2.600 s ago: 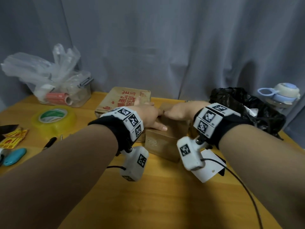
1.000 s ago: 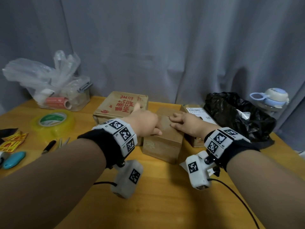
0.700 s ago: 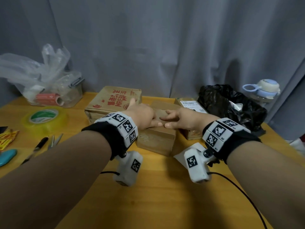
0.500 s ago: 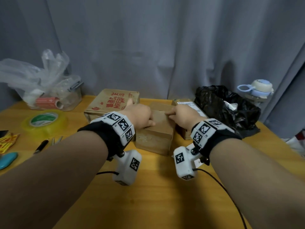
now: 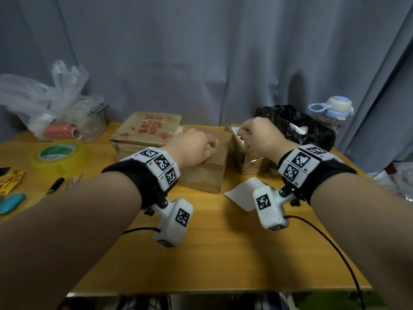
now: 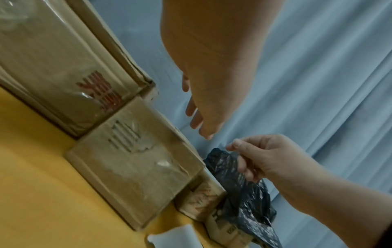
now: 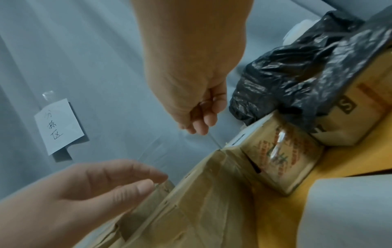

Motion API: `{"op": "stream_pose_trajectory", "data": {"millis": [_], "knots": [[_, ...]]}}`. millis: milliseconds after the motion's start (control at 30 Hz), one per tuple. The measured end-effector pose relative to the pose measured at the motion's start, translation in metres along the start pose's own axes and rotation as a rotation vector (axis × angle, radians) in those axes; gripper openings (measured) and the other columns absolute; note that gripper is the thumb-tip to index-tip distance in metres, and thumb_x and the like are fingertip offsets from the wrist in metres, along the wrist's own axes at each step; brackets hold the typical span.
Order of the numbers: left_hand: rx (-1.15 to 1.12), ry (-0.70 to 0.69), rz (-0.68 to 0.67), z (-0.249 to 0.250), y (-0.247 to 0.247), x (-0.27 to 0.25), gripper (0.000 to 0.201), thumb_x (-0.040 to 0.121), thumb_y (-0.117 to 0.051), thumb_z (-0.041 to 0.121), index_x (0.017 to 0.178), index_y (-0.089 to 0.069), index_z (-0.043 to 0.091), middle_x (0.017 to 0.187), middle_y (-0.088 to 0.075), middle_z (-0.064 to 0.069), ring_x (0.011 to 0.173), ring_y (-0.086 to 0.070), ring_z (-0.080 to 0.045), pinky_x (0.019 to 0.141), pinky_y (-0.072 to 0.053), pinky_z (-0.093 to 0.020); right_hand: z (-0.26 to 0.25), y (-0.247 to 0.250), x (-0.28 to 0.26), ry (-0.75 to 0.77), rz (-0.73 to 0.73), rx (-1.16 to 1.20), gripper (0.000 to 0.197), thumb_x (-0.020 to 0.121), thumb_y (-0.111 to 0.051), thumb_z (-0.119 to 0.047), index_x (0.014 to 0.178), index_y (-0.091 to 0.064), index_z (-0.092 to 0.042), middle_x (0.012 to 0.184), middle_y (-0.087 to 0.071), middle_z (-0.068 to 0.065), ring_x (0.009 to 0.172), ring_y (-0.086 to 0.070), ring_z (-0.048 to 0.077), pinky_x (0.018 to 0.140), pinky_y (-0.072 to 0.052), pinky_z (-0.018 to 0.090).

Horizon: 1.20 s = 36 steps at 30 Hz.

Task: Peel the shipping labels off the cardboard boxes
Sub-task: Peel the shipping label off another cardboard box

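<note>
Three cardboard boxes sit side by side on the wooden table [image 5: 223,253]: a big box with red print [image 5: 146,133] at about 11 o'clock from table center, a plain middle box [image 5: 207,173] right next to it at 12, and a small box [image 5: 248,157] at roughly 1 o'clock, touching the middle one. There's a fourth box half buried under the black plastic bag [image 5: 312,130] in the right wrist view, though only a corner shows. I count one shipping label [image 5: 238,133] on a box, white, on top of the small box. One loose white sheet [image 5: 241,195] lies flat on the table at 3 o'clock from the middle box's front corner.

Two hands, both reaching forward with wrists up. The left hand [image 5: 192,148] hovers over the top of the middle box, fingers relaxed and slightly spread, holding nothing as far as the left wrist camera shows. The right hand [image 5: 261,137] is raised above the small box, fingers curled in with thumb and forefinger pressed together in a pinch. Can't tell whether it actually has the label edge; the tips are over the label but the contact is hidden.

Over at 9 o'clock: one roll of tape [image 5: 58,153], one pen [image 5: 54,185].
</note>
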State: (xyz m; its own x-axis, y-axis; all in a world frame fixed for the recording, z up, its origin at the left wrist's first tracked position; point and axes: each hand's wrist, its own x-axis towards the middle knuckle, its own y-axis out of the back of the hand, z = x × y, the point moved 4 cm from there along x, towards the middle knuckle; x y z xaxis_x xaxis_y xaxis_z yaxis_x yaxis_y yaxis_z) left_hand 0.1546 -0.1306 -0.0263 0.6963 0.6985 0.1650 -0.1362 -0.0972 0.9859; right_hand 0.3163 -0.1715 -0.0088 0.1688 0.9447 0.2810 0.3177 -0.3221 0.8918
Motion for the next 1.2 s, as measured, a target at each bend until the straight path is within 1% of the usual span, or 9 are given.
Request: {"op": "stream_pose_trajectory", "data": {"millis": [100,233,367,533,633,833,1033,1133,1200], "knots": [[-0.051,-0.042,0.039,0.017,-0.007,0.002,0.029,0.096,-0.042,0.035,0.116,-0.061,0.027,0.119,-0.065,0.006,0.118,-0.052,-0.019,0.1,-0.024,-0.039,0.017,-0.006,-0.013,-0.08,-0.04,0.002,0.033,0.095,-0.045,-0.025,0.082,-0.066,-0.003,0.078,-0.064,0.013,0.074,-0.061,0.03,0.071,-0.053,0.038],[-0.098,-0.081,0.052,0.037,-0.021,0.007,0.029,0.096,-0.043,0.034,0.118,-0.061,0.03,0.123,-0.062,0.008,0.122,-0.047,-0.019,0.102,-0.023,-0.039,0.044,-0.027,-0.03,-0.165,-0.15,-0.071,0.033,0.095,-0.043,-0.018,0.063,-0.052,-0.017,0.083,-0.058,0.011,0.08,-0.057,0.029,0.067,-0.043,0.033],[-0.097,-0.127,0.055,0.059,-0.035,0.013,0.029,0.095,-0.044,0.033,0.119,-0.061,0.029,0.124,-0.062,0.008,0.123,-0.045,-0.019,0.103,-0.022,-0.039,0.07,-0.049,-0.038,-0.247,-0.272,-0.143,0.024,0.089,-0.05,-0.011,0.107,-0.065,-0.006,0.11,-0.066,0.012,0.102,-0.061,0.031,0.08,-0.047,0.03],[-0.075,-0.172,0.039,0.074,-0.048,0.017,0.028,0.096,-0.043,0.033,0.116,-0.061,0.029,0.123,-0.062,0.007,0.122,-0.045,-0.019,0.1,-0.023,-0.041,0.078,-0.068,-0.054,-0.375,-0.429,-0.232,0.041,0.08,-0.068,-0.045,0.091,-0.053,-0.008,0.089,-0.055,0.01,0.093,-0.058,0.027,0.071,-0.043,0.03],[-0.076,-0.171,0.033,0.072,-0.051,0.017,0.028,0.096,-0.042,0.033,0.116,-0.062,0.029,0.124,-0.062,0.007,0.122,-0.045,-0.019,0.098,-0.024,-0.04,0.077,-0.074,-0.059,-0.421,-0.486,-0.279,0.057,0.075,-0.07,-0.055,0.103,-0.052,-0.008,0.095,-0.052,0.007,0.1,-0.058,0.026,0.074,-0.045,0.031],[-0.086,-0.15,0.034,0.063,-0.052,0.016,0.028,0.096,-0.042,0.033,0.116,-0.062,0.028,0.12,-0.063,0.007,0.12,-0.045,-0.019,0.097,-0.023,-0.038,0.075,-0.078,-0.055,-0.425,-0.421,-0.124,0.043,0.077,-0.074,-0.038,0.097,-0.057,-0.004,0.093,-0.059,0.01,0.086,-0.058,0.025,0.07,-0.046,0.033],[-0.17,-0.117,0.081,0.053,-0.041,0.016,0.035,0.095,-0.044,0.036,0.127,-0.054,0.025,0.119,-0.064,0.003,0.119,-0.05,-0.019,0.095,-0.028,-0.036,0.051,-0.051,-0.046,-0.203,-0.31,0.282,0.013,0.082,-0.067,-0.014,0.08,-0.054,-0.015,0.074,-0.053,0.001,0.071,-0.052,0.017,0.055,-0.04,0.025],[-0.563,-0.076,0.029,0.051,-0.031,0.018,0.046,0.092,-0.056,0.032,0.133,-0.048,0.013,0.122,-0.061,-0.001,0.111,-0.056,-0.015,0.093,-0.043,-0.026,0.046,-0.024,-0.044,-0.153,-0.214,0.556,0.019,0.083,-0.063,-0.004,0.086,-0.052,-0.018,0.081,-0.056,0.004,0.073,-0.056,0.017,0.06,-0.045,0.028],[-0.849,-0.039,0.01,0.05,-0.023,0.021,0.027,0.09,-0.061,0.017,0.116,-0.057,0.009,0.098,-0.064,-0.002,0.085,-0.061,-0.007,0.077,-0.047,-0.018,0.043,-0.006,-0.042,-0.108,-0.152,0.641,0.02,0.086,-0.06,-0.002,0.091,-0.05,-0.019,0.084,-0.058,0.001,0.075,-0.057,0.016,0.061,-0.047,0.026]]}}
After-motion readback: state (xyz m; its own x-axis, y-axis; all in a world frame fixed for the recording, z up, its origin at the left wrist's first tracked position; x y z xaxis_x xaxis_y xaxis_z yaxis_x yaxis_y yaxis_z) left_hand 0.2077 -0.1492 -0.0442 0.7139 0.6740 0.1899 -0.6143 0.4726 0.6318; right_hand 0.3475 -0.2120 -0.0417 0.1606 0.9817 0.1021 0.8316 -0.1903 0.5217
